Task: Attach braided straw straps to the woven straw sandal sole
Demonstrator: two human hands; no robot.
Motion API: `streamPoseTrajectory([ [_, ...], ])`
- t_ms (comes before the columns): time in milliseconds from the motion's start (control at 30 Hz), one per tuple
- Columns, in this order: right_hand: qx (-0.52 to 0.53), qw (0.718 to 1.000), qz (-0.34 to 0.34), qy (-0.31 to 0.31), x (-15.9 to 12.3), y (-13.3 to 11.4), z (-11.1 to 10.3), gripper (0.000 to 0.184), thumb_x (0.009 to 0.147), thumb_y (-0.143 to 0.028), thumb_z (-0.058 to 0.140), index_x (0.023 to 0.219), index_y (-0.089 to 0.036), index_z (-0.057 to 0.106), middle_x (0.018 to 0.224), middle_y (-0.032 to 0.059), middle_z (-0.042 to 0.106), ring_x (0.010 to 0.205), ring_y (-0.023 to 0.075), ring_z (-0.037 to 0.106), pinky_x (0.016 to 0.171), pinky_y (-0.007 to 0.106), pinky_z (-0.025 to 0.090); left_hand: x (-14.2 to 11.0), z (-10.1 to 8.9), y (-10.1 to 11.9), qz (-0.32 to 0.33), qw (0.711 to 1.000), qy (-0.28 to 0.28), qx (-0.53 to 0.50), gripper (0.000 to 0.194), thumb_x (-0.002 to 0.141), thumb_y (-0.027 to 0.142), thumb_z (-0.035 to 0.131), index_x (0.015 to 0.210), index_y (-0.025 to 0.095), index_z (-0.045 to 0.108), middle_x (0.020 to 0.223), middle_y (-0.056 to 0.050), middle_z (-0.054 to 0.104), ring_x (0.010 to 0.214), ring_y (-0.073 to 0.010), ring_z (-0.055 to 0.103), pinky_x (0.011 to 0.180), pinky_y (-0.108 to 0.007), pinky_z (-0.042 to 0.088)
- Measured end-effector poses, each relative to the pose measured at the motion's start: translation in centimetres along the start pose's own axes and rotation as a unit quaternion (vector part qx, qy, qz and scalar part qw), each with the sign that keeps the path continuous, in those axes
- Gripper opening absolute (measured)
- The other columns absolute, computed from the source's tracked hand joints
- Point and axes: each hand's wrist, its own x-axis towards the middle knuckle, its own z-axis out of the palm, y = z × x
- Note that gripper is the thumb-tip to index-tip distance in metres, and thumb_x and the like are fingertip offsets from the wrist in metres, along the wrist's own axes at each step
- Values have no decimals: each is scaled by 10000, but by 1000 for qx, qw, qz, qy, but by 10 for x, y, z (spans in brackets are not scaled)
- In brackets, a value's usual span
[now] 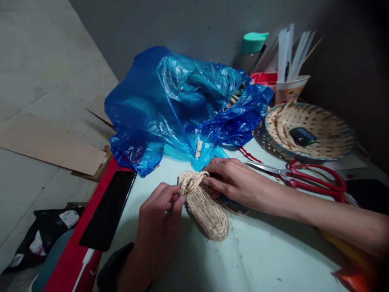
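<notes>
A small woven straw sandal (206, 207) lies on the pale green table (267, 251), its toe toward the blue bag. My left hand (159, 215) pinches the straw strands at the sandal's front left edge, fingers closed on them. From the right, my right hand (234, 178) reaches in and grips the knotted straw at the same front end, fingers curled round it. The two hands meet at the toe.
A crumpled blue plastic bag (182, 105) sits just behind the sandal. Red-handled scissors (306, 178) lie to the right, below a woven basket (310, 129) and a paper cup of strips (290, 87). A black phone (107, 209) rests at the table's left edge. Cardboard (51, 146) lies on the floor.
</notes>
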Motion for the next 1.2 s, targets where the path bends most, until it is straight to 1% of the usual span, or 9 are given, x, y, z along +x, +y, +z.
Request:
streamPoseTrajectory([
  [67, -3, 1000, -6, 3, -1, 0, 1, 266, 990, -274, 450, 757, -188, 547, 773, 20, 581, 725, 160, 509, 654, 299, 337, 0, -2, 2, -21, 999, 4, -24, 159, 920, 236, 522, 824, 205, 645, 733, 8, 550, 633, -161, 517, 603, -275, 372],
  [233, -12, 1000, -16, 7, -4, -3, 1, 223, 992, -271, 432, 830, -187, 561, 875, 47, 589, 801, 186, 520, 679, 318, 344, -1, -6, 7, -45, 995, 62, -65, 171, 914, 282, 537, 797, 221, 645, 739, 3, 584, 660, -177, 541, 625, -292, 371],
  [433, -11, 1000, 3, 7, -6, -5, 7, 195, 982, -237, 439, 813, -186, 523, 846, 39, 544, 740, 168, 481, 655, 312, 343, 2, -2, 0, -36, 998, -42, -25, 178, 913, 272, 509, 851, 210, 664, 779, -19, 649, 722, -201, 600, 663, -291, 412],
  [633, 8, 1000, -8, 2, -7, -4, 11, 135, 970, -225, 459, 876, -180, 544, 876, 34, 531, 747, 160, 477, 668, 306, 363, -1, 6, -3, 13, 998, 5, 64, 127, 846, 184, 558, 890, 199, 675, 724, -11, 657, 602, -174, 588, 572, -272, 412],
  [733, 19, 1000, -16, 7, -8, -3, 12, 134, 974, -226, 460, 924, -175, 574, 876, 32, 540, 766, 165, 490, 681, 308, 372, -3, 6, -1, 31, 999, 16, 25, 101, 845, 181, 582, 880, 187, 677, 690, 4, 636, 568, -147, 568, 570, -252, 431],
  [867, 35, 999, -25, 18, -10, 0, 14, 129, 972, -214, 475, 951, -182, 599, 883, 21, 562, 780, 154, 514, 691, 292, 382, 1, 2, -1, 1, 998, -22, -58, 80, 853, 206, 606, 863, 191, 684, 748, -3, 681, 663, -157, 628, 626, -252, 464],
  [967, 46, 998, -24, 30, -12, 1, 16, 106, 965, -214, 495, 944, -195, 597, 864, 4, 563, 747, 137, 514, 661, 272, 379, 7, 2, -6, -19, 998, -28, -58, 116, 850, 178, 587, 863, 192, 702, 770, -9, 681, 715, -176, 620, 649, -275, 456],
  [1067, 56, 997, -21, 41, -13, 1, 16, 81, 956, -208, 507, 910, -195, 573, 848, 1, 549, 715, 131, 500, 627, 263, 373, 9, 3, -12, -5, 998, -18, -59, 138, 848, 153, 579, 879, 185, 710, 806, -26, 675, 818, -198, 602, 720, -296, 460],
  [1200, 59, 997, -43, 30, -11, 3, 14, 77, 954, -181, 500, 881, -194, 521, 866, 13, 543, 777, 149, 508, 691, 275, 387, 6, 3, -16, -14, 998, -24, -56, 156, 850, 161, 580, 906, 207, 718, 834, -26, 666, 844, -201, 595, 737, -307, 454],
])
